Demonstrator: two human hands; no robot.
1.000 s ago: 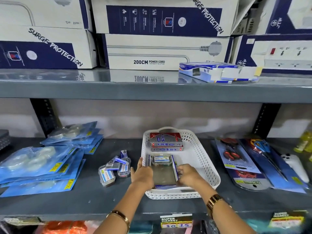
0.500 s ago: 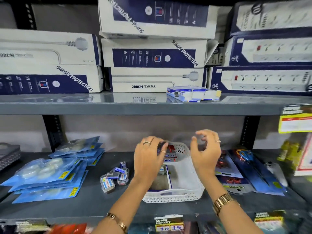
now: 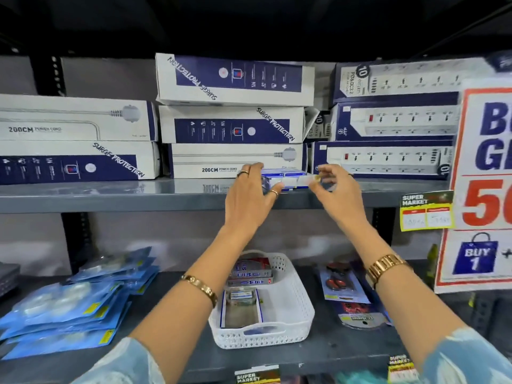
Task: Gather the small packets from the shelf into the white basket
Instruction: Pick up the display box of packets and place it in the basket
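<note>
both hands flank the small blue-and-white packets on the upper grey metal shelf; left hand fingers spread, right hand fingers curled loosely, touching the packets' ends.

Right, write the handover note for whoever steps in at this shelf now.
Left hand: open, raised at the left end of the small blue-and-white packets on the upper shelf; contact unclear.
Right hand: fingers curled at the packets' right end; grip cannot be confirmed.
White basket: on the lower shelf, between the arms, holding red-and-silver boxes at the back, a small packet and a flat pack in front.
Done: some items are in the basket.
Left: bring the upper-shelf packets down into it; check for any more.
</note>
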